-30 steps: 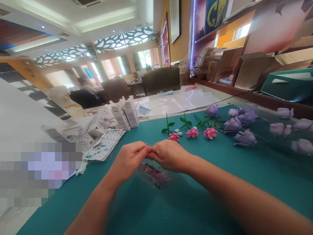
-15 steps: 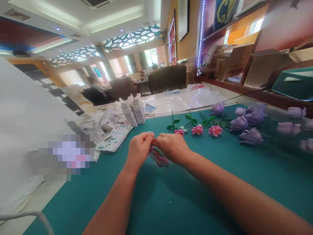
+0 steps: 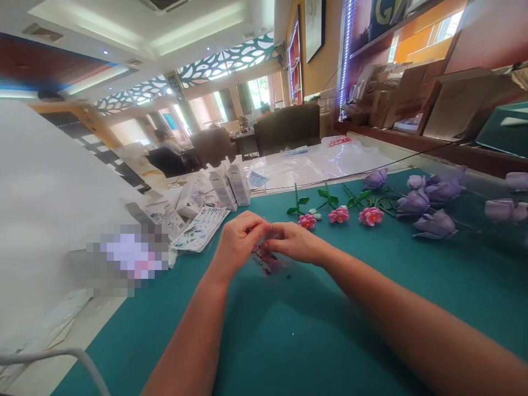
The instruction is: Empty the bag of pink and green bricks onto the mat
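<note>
A small clear bag [image 3: 267,263] of pink pieces hangs beneath my two hands, over the green mat [image 3: 264,341]. My left hand [image 3: 242,239] is closed on the top of the bag. Beside it, my right hand [image 3: 293,242] has its thumb and fingers pinched at the bag's upper part. A small dark piece [image 3: 288,276] shows just right of the bag. Beyond my hands lie pink flowers with green stems, among them one at the left [image 3: 307,221], one in the middle [image 3: 339,214] and one at the right [image 3: 371,216].
Several purple flowers [image 3: 435,224] lie at the right. Opened white boxes [image 3: 223,190] stand back left, near printed leaflets [image 3: 202,228]. A pale cable [image 3: 78,355] curves at the lower left. Cardboard boxes [image 3: 454,104] sit on the shelf. People are seated far back.
The view has shifted slightly, moving the scene a little to the right. My right hand's fingers have loosened and spread a little, and the dark piece now shows beside the bag.
</note>
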`<state>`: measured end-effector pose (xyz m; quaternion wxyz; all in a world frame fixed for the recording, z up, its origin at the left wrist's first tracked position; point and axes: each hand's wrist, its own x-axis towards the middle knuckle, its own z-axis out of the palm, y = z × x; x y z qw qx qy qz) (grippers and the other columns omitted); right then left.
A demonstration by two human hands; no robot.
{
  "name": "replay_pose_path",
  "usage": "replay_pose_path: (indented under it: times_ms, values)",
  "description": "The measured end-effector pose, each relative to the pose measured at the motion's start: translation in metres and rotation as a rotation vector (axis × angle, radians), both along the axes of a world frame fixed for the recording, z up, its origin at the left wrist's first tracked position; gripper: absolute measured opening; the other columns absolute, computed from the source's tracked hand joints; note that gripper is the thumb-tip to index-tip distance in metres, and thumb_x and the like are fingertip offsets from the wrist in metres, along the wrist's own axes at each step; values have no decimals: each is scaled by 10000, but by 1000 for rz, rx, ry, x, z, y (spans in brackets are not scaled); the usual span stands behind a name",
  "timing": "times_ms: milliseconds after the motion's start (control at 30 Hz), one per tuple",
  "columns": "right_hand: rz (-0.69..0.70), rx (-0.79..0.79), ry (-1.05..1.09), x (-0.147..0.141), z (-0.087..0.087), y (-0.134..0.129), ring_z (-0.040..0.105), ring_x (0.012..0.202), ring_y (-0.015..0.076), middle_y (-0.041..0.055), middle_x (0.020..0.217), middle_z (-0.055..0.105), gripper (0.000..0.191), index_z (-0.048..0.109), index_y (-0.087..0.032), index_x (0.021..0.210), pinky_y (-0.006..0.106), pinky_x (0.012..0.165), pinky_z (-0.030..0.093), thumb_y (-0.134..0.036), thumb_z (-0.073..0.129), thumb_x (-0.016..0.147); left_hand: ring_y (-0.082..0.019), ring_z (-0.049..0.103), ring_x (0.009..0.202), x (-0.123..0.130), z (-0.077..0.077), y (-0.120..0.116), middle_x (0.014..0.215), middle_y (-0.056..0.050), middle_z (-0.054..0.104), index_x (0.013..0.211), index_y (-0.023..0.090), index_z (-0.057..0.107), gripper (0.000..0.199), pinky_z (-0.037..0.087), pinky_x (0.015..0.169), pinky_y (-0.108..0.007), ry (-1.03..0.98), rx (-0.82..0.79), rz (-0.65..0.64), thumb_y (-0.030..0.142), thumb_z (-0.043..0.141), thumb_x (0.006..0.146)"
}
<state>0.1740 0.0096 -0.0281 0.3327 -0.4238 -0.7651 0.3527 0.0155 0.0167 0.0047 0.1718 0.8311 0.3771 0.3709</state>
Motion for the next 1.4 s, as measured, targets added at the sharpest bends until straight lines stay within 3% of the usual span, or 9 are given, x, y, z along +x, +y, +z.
replay_pose_path:
  times_ms: [100, 233, 367, 467, 600, 733, 900, 1167, 1400]
  values:
    - [56, -66, 132, -2, -3, -1, 476, 629, 120, -14, 689, 563, 227, 617, -154, 813, 222, 565, 354, -348, 501, 833, -152, 579, 738, 6, 12, -2, 767, -33, 631, 712, 174, 661, 207, 449, 675, -252, 79, 51, -62, 223, 498, 831]
    - [-37, -21, 136, -6, -5, -1, 400, 592, 107, -34, 604, 448, 251, 515, -160, 676, 222, 527, 310, -325, 435, 848, -145, 588, 733, 15, 20, 3, 771, -24, 646, 700, 188, 672, 241, 447, 681, -252, 178, 68, -104, 221, 480, 841]
    - [-108, 67, 85, -11, -10, 0, 357, 558, 100, -41, 586, 412, 237, 488, -170, 677, 225, 502, 267, -297, 398, 856, -147, 590, 722, 20, 22, 9, 772, -22, 655, 680, 187, 665, 244, 439, 667, -257, 244, 80, -97, 236, 477, 829]
    - [-221, 127, -79, -15, -12, 0, 333, 532, 102, -26, 578, 421, 292, 503, -168, 675, 237, 488, 224, -272, 343, 896, -146, 582, 699, 24, 19, 11, 748, -19, 648, 665, 184, 661, 245, 422, 647, -262, 262, 96, -41, 266, 494, 824]
    - [-318, 154, -216, -19, -13, -3, 330, 517, 113, 2, 575, 465, 336, 510, -169, 644, 261, 497, 194, -216, 313, 911, -144, 563, 639, 28, 11, 15, 679, -9, 641, 621, 187, 642, 263, 383, 593, -267, 269, 101, 124, 295, 506, 818]
    - [-329, 189, -208, -22, -15, -4, 382, 560, 125, 6, 623, 523, 321, 522, -185, 674, 254, 523, 216, -241, 326, 922, -144, 582, 589, 28, 5, 25, 606, -5, 637, 610, 181, 632, 274, 415, 580, -258, 90, -6, 281, 321, 506, 809]
    - [-297, 198, -158, -23, -18, -3, 430, 588, 131, 0, 641, 555, 342, 582, -195, 756, 236, 549, 260, -277, 305, 940, -160, 638, 605, 23, 0, 37, 638, -26, 679, 658, 155, 666, 253, 479, 585, -251, -223, -247, 288, 367, 571, 759]
    - [-283, 219, -96, -23, -24, -2, 574, 725, 177, 37, 799, 679, 376, 686, -216, 955, 244, 611, 328, -277, 315, 933, -161, 625, 588, 10, -2, 54, 580, -9, 659, 655, 159, 682, 186, 473, 637, -274, -387, -177, 398, 324, 623, 719]
    - [-294, 217, -45, -24, -30, -2, 619, 770, 193, 34, 847, 713, 396, 678, -243, 1093, 247, 650, 387, -298, 319, 936, -139, 635, 545, -5, -7, 75, 617, -40, 665, 720, 121, 637, 168, 502, 560, -242, -724, -379, 417, 276, 603, 776]
